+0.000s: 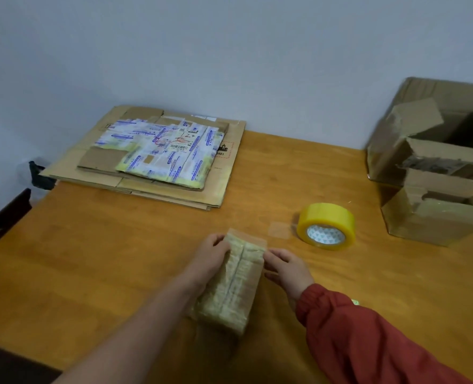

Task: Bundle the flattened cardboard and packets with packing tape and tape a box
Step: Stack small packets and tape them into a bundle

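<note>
— Where are the packets?

— On the counter, close to its near edge, about in the middle. They are wrapped in clear tape.

— Which way do they lie?

— Long way. One end points at the near edge and the other end points at the far edge, leaning a little to the right.

— What are the hands doing?

— The left hand has its fingers curled over the far end, on the left side. The right hand pinches the right side, near the same end. So both hands hold the packets between them.

— Where is the tape roll?

— Lying on the counter, off to the right and a bit farther away. It is near the right hand, and the packets sit between it and the left hand. I think the right hand should get it.

— And the flattened cardboard?

— At the far left corner, well apart from the hands. The open box is by the right edge.
</note>
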